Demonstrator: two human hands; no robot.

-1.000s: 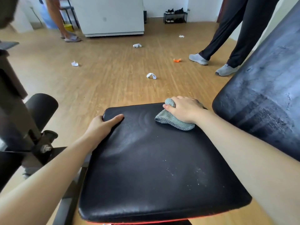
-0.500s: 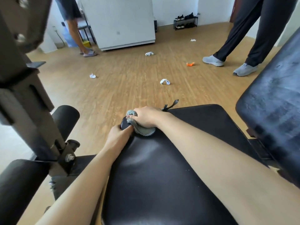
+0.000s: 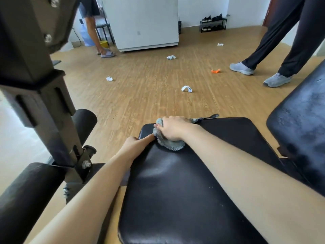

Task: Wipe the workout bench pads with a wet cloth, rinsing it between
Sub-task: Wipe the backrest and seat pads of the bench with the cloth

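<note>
The black seat pad (image 3: 184,187) of the workout bench fills the lower middle, shiny with a wet sheen. My right hand (image 3: 173,128) presses a bunched grey cloth (image 3: 168,144) onto the pad's far left corner; a tail of the cloth trails along the far edge. My left hand (image 3: 136,146) rests on the pad's left edge just beside the cloth, fingers extended along the rim and touching it. The tilted black back pad (image 3: 299,120) rises at the right, dull and streaky.
The bench's grey steel post (image 3: 40,103) and black foam rollers (image 3: 26,199) stand at the left. Crumpled paper scraps (image 3: 186,88) and an orange piece (image 3: 216,70) lie on the wood floor. A person's legs (image 3: 281,41) are at the right, another person (image 3: 95,32) near a white cabinet (image 3: 140,23).
My right hand swept the cloth leftward across the far edge of the seat pad to its left corner, next to my left hand. My view shifted left.
</note>
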